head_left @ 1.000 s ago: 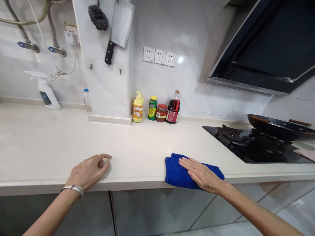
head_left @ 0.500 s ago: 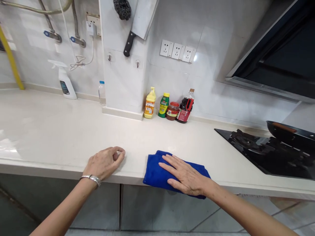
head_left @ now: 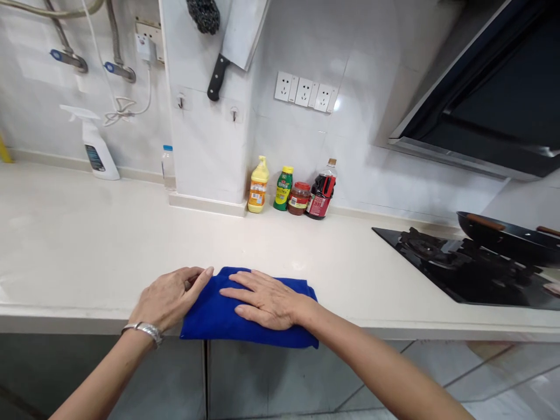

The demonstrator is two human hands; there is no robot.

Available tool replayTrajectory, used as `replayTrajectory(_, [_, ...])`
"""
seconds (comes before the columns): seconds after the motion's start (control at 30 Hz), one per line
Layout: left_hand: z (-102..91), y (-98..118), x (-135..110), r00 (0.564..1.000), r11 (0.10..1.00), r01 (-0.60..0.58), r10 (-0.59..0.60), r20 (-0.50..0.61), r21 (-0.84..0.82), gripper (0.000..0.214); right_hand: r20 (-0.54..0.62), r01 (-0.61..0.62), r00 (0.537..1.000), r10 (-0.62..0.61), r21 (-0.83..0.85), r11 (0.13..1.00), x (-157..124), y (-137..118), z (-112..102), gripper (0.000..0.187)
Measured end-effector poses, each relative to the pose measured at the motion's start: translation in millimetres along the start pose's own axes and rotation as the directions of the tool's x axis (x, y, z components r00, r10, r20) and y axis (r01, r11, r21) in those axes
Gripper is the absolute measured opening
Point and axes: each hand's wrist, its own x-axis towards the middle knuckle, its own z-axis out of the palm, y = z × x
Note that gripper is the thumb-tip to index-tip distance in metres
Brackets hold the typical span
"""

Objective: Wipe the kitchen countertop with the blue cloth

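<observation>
Since the earlier frame, the cloth [head_left: 219,315] has slid left along the counter [head_left: 87,233] edge, meeting the left hand [head_left: 168,297], fingers loosely together. Right hand [head_left: 266,300] presses it, fingers spread flat.

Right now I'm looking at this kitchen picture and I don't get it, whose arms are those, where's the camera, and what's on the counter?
The camera sits on a person's head, looking forward and down, so the arms are that person's own. The right hand lies flat on a blue cloth at the front edge of the pale counter. The left hand, a bracelet on its wrist, rests beside it, fingers touching the cloth's edge. Neither hand grips anything. Against the wall stand four condiment bottles and a spray bottle. At right is a black stove with a pan.
</observation>
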Motion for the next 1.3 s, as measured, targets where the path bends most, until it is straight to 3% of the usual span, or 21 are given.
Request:
replayTrajectory(0.17, [1.6,-7,7,0.999,1.000,0.014,-0.014,-0.034,-0.021,0.066,-0.040,0.065,0.997,-0.065,-0.012,0.998,16,7,3,0.048])
replayTrajectory(0.3, [1.3,-11,8,0.998,1.000,0.020,-0.021,-0.054,-0.007,0.059,-0.018,0.079,0.997,-0.079,0.029,0.996,7,15,4,0.049])
replayTrajectory(0.53, [-7.1,-4,4,0.994,0.994,0.095,-0.091,-0.068,0.056,0.057,-0.033,0.027,0.999,-0.025,0.074,0.997,-73,52,-17,0.049])
replayTrajectory(0.7, [-7.8,-1,6,0.993,0.993,0.106,-0.103,-0.064,0.057,0.054,-0.053,-0.081,0.995,0.080,-0.023,0.996,-126,79,-27,0.051])
replayTrajectory(0.9, [-3.9,-5,6,0.993,0.993,0.095,-0.089,-0.072,0.076,0.054,-0.205,-0.287,0.945,0.253,-0.158,0.945,-145,58,-19,0.049])
replayTrajectory(1.07, [-4.2,3,0,0.993,0.991,0.097,-0.090,-0.077,0.093,0.049,-0.057,-0.362,0.931,0.361,-0.012,0.932,-153,34,-10,0.058])
replayTrajectory(1.3, [-6.0,13,-8,0.992,0.989,0.119,-0.115,-0.053,0.090,0.044,0.040,-0.339,0.940,0.338,0.031,0.940,-141,52,-15,0.060])
